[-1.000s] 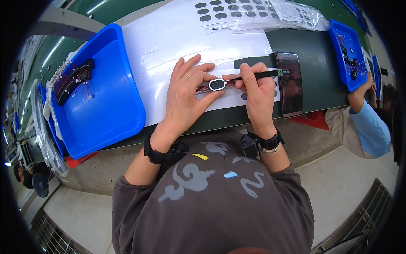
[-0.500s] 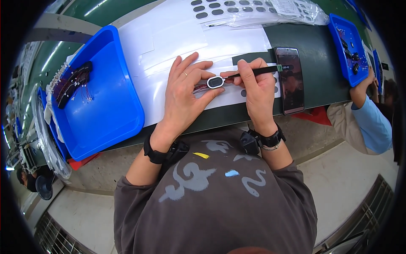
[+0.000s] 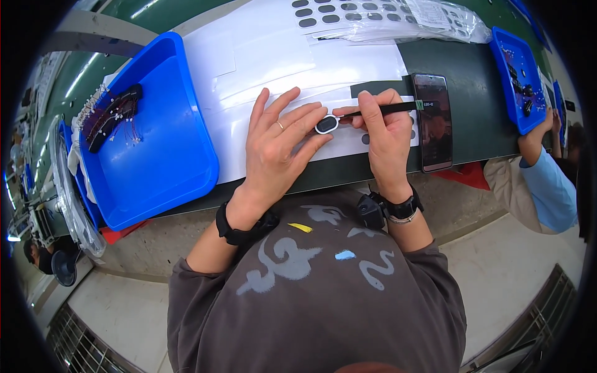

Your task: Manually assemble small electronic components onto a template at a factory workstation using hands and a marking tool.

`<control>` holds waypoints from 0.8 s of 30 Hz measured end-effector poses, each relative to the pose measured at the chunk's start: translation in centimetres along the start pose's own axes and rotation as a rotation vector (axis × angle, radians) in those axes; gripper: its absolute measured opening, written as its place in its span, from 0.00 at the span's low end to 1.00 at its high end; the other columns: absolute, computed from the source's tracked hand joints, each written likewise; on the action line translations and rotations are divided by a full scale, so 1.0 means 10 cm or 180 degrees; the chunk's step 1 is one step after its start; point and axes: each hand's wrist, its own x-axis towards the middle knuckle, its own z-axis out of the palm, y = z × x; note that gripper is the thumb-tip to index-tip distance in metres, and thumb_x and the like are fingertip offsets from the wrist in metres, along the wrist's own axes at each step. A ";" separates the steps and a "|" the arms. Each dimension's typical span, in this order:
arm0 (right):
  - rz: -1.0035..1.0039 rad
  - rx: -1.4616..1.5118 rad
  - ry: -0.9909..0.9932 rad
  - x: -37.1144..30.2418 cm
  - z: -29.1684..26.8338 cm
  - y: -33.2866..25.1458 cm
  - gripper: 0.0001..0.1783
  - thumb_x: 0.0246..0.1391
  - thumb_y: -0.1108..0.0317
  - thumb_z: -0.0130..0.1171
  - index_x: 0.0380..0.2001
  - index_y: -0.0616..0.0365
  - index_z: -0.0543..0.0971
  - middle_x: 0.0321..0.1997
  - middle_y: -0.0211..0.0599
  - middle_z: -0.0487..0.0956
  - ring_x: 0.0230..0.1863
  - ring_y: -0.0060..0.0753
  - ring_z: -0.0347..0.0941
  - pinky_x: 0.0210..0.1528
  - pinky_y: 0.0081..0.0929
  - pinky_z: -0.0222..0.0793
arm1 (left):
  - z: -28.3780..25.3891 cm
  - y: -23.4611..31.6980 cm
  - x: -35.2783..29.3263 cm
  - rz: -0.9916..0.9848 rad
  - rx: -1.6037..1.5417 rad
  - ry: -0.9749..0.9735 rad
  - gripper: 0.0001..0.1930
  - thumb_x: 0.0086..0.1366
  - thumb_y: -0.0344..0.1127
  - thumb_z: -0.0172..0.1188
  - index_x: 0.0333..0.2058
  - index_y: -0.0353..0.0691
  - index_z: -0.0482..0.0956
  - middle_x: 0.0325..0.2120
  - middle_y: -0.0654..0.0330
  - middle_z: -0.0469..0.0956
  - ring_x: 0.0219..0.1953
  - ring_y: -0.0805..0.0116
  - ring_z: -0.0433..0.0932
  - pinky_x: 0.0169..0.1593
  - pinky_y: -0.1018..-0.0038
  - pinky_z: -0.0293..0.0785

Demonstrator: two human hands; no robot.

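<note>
Between the thumb and index finger of my left hand is pinched a small oval speaker with a white rim and dark centre. The other fingers of that hand are spread. My right hand grips black tweezers like a pen, their back end pointing right. Their tip meets the upper right edge of the speaker; exactly what it touches is too small to tell. Beneath both hands lies a white sheet with dark oval pads, mostly covered by the right hand.
At left, a blue tray holds a bundle of wired black parts. A phone lies right of my hand. Farther back are white sheets and bagged oval pads. Beside another blue tray is another person's hand.
The whole view has shifted slightly. The speaker has turned a little in my left fingers, and its red wires, seen before, are now hidden. The tweezers stay at its edge.
</note>
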 end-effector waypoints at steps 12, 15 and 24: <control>-0.0257 -0.0065 0.0157 -0.07 0.04 0.03 0.13 0.72 0.62 0.50 0.35 0.59 0.71 0.28 0.36 0.82 0.34 0.24 0.82 0.36 0.15 0.71 | 0.01 -0.03 0.02 0.0102 0.0072 0.0075 0.18 0.54 0.36 0.75 0.46 0.49 0.87 0.43 0.66 0.86 0.59 0.58 0.75 0.70 0.50 0.56; -0.0354 -0.0050 0.0216 -0.13 0.04 0.06 0.13 0.73 0.61 0.49 0.37 0.60 0.72 0.28 0.35 0.82 0.34 0.25 0.82 0.38 0.17 0.73 | 0.00 -0.03 0.02 0.0059 0.0014 0.0063 0.18 0.54 0.36 0.74 0.45 0.49 0.87 0.43 0.66 0.86 0.60 0.58 0.75 0.70 0.50 0.56; -0.0587 -0.0795 -0.0153 -0.13 -0.12 0.02 0.05 0.70 0.69 0.51 0.40 0.59 0.71 0.47 0.46 0.82 0.44 0.31 0.82 0.50 0.28 0.75 | -0.02 -0.03 0.00 0.0052 -0.0081 -0.0054 0.19 0.54 0.35 0.74 0.47 0.49 0.86 0.45 0.63 0.85 0.61 0.56 0.74 0.71 0.51 0.56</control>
